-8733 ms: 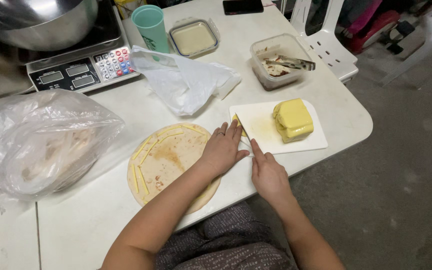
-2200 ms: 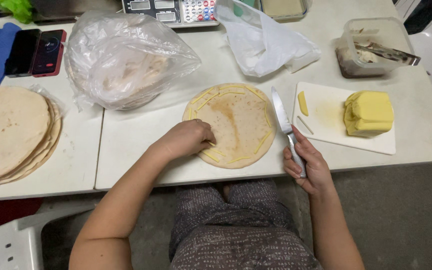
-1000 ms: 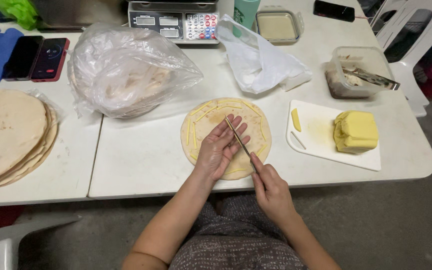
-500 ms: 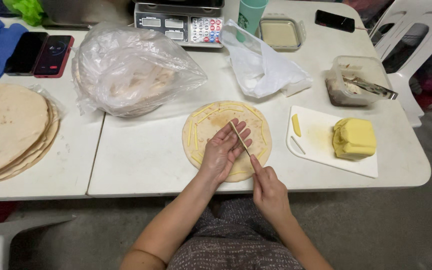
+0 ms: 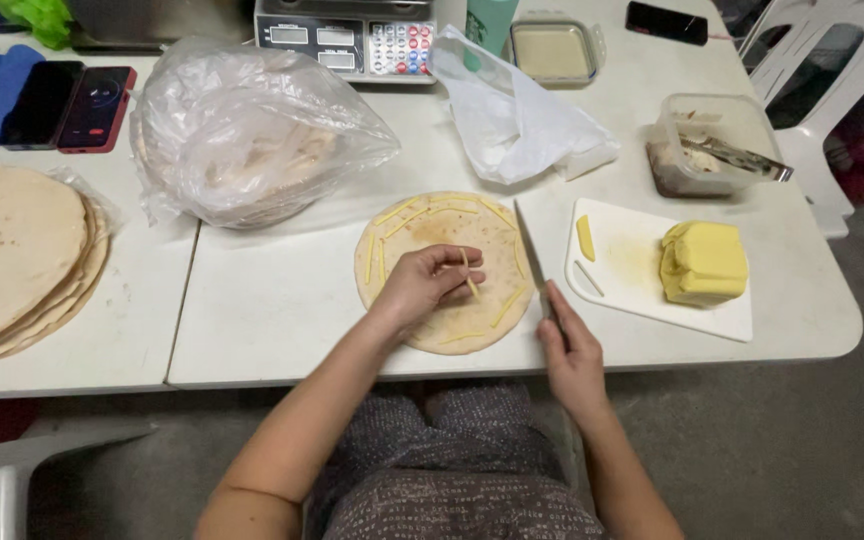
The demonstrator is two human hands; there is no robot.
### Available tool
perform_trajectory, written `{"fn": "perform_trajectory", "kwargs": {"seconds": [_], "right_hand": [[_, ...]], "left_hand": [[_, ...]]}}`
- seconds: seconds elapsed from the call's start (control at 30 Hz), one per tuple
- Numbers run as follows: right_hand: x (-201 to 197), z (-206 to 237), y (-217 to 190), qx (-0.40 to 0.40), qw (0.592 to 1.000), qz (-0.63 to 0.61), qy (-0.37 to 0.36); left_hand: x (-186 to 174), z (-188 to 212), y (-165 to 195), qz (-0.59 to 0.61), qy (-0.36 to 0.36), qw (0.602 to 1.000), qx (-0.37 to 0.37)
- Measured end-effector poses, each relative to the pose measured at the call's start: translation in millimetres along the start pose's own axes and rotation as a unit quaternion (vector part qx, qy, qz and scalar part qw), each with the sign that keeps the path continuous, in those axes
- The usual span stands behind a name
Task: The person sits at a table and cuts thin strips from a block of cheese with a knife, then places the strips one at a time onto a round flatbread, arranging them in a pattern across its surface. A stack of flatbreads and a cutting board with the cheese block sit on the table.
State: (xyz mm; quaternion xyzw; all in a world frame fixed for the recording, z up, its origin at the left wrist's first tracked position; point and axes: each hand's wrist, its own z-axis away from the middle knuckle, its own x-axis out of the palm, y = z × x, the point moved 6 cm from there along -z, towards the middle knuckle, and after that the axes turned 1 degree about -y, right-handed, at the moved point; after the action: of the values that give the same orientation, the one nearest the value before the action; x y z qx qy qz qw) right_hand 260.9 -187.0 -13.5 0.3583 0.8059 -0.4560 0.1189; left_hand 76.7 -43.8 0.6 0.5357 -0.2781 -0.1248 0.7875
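Fingers [image 5: 464, 272] on one cheese strip [image 5: 471, 278] (one tortilla [image 5: 444, 270], one knife [image 5: 532, 262])

Just one view here, a head cam looking steeply down over the white surface [image 5: 282, 330]. It's fairly close, lap at the near edge, scale [image 5: 352, 40] at the far edge, floor showing right.

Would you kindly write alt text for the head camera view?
A left hand places a cheese strip on a round tortilla, while the right hand holds a knife beside a cutting board.
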Motion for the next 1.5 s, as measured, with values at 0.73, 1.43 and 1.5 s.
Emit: {"fn": "perform_trajectory", "kwargs": {"seconds": [0.73, 1.43, 1.5], "right_hand": [[9.5, 11.4, 50.1, 0.3, 0.901, -0.312, -0.035], [10.1, 8.8, 40.1, 0.313, 0.883, -0.348, -0.035], [10.3, 12.0, 32.6, 0.332, 0.846, -0.415, -0.045]], "left_hand": [[30.0, 0.6, -4.0, -0.567, -0.064, 0.814, 0.106], [15.3, 7.3, 13.6, -0.498, -0.028, 0.86, 0.11], [7.0, 4.7, 10.1, -0.397, 0.019, 0.915, 0.074]]}}
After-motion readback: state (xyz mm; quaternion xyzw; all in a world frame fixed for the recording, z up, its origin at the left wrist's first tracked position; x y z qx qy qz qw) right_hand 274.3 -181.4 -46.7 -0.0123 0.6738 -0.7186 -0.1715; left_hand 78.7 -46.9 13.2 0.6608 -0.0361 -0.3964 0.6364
